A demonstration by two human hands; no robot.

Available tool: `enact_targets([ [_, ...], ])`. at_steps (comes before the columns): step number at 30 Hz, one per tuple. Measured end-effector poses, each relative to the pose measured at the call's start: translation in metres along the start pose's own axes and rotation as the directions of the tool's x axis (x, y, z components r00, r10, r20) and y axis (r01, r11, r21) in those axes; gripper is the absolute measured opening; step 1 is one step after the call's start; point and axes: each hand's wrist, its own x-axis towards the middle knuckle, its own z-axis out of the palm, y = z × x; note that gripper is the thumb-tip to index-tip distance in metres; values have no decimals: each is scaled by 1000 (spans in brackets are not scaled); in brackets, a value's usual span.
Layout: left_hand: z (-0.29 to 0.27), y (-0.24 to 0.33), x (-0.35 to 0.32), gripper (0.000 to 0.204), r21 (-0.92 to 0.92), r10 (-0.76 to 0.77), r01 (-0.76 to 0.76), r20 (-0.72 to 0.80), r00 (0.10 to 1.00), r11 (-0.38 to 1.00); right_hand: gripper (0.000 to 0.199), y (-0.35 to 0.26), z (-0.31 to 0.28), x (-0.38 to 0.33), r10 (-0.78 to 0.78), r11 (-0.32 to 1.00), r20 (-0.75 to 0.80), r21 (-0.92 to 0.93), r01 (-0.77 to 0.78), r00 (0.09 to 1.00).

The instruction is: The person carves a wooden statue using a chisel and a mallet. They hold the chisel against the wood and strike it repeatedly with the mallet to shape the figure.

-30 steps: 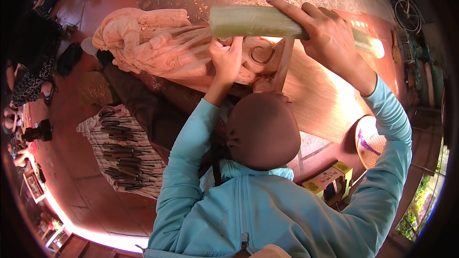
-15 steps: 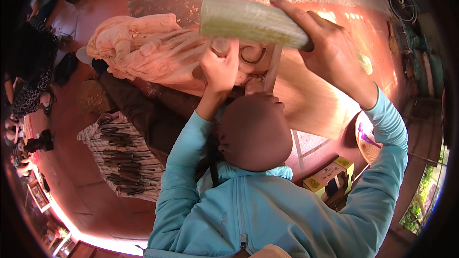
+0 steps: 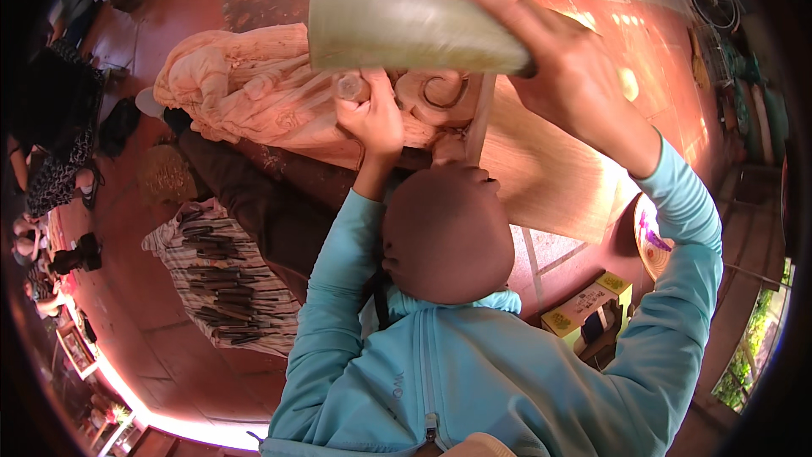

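1. The left hand [image 3: 372, 118] is closing around the top of a chisel [image 3: 349, 85], fingers wrapped tight about the handle, whose round butt is showing above the fist.
2. The right hand [image 3: 575, 76] is gripping one end of a mallet [image 3: 414, 30], a pale greenish block lying roughly level; its free end is hanging just above the chisel butt. Whether the two are touching cannot be told.
3. The chisel is standing against the carving [image 3: 254, 93], a pale reddish wooden figure with folded drapery and a scroll, lying on the floor ahead of the person. The blade itself is hidden behind the fist.
4. Both forearms are coming up in light blue sleeves [image 3: 338, 288], the left one rising straight to the carving, the right one arching high over a flat board [image 3: 550, 169] that is adjoining the carving.
5. Lower left, a striped cloth [image 3: 182, 224] is lying spread on the red floor [image 3: 152, 322], carrying rows of dark tools [image 3: 220, 288], well apart from both hands.
6. At the far left edge, other people are sitting on the floor, well clear of the work.
7. Lower right, a yellow box [image 3: 584, 309] is standing near the person's right elbow.
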Motion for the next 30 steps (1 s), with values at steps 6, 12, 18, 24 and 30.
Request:
enact_targets([
  [6, -7, -25, -3, 14, 84, -27, 26, 19, 999, 996, 62, 8, 13, 3, -147, 968, -75, -217, 128, 986],
  [12, -19, 10, 10, 13, -88, -184, 175, -100, 978, 981, 62, -2, 1, -7, -107, 917, 61, -380, 122, 992],
  [18, -43, 86, 14, 29, 4, -267, 267, 86, 960, 964, 59, 2, -2, -44, 227, 963, 87, 129, -237, 970],
  [24, -72, 109, -2, 17, 650, -325, -184, 581, 747, 738, 53, 5, 11, -104, 577, 680, 308, 332, -654, 756],
  [30, -115, 90, -27, 59, 788, -576, -433, 616, 537, 439, 44, 5, 16, -156, 693, 140, 533, 560, -816, 485],
])
